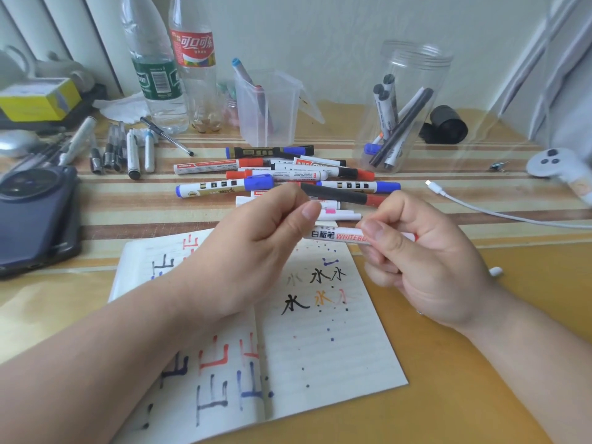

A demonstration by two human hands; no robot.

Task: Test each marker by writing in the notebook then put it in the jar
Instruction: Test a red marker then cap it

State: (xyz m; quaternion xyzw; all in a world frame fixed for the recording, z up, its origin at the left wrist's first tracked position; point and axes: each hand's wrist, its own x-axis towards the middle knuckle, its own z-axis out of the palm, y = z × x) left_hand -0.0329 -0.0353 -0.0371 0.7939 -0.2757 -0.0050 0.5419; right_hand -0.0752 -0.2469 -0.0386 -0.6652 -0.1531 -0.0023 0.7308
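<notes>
Above notebook [320,331], left hand [256,251] pinches marker [336,236] end, right hand [426,267] grips barrel; light, stiff, probably slick, hold mid-barrel.

Two plastic bottles stand side by side at the back of the table: a clear bottle [153,75] with a green label and a cola bottle [195,49] with a red one. Left of them lie a crumpled tissue [123,107] and a yellow box [38,99]. A dark phone [35,216] lies on the striped cloth [128,213] at the left edge. To the right lie a black roll [447,123], a white controller [551,163] and a white cable [499,214]
</notes>
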